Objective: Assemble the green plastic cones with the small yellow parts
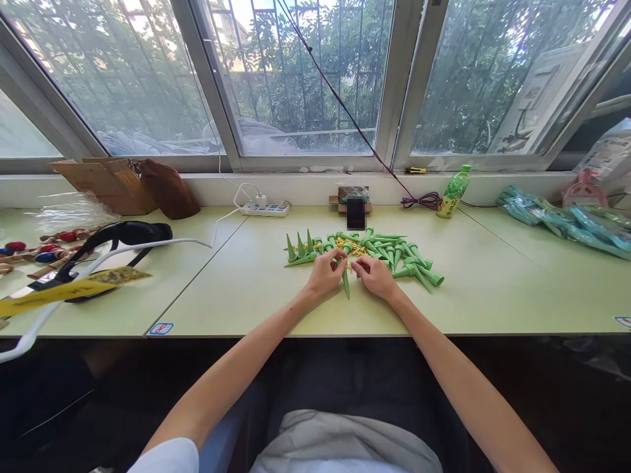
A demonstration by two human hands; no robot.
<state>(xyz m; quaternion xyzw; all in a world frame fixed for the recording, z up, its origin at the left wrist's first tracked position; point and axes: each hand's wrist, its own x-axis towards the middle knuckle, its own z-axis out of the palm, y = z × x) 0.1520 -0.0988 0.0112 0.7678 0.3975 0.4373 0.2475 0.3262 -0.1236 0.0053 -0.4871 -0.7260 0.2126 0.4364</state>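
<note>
Head view, from my distant seat, gives me a pale yellow-green surface (246, 295) running beneath a row of windows (315, 85), with bars and leafy trees outside. My left hand (328, 270) has its grip pinching a green spike (346, 287), point toward the near edge, over the middle of the surface. My right hand (377, 272) faces it, fingers bent beside a small yellow piece (350, 267) (I cannot tell whether they close on it). Beyond and to the right lies a heap of green spikes (394, 251) with yellow pieces (352, 244) among them; three upright spikes (300, 246) stand left of it.

Farther back I see a power strip (266, 209), a small open carton (340, 199) and a green-capped bottle (453, 192). Off left are a cardboard box (106, 187), a brown bag (167, 190) and a black strap (133, 233); at far right, blue-green plastic packs (566, 220).
</note>
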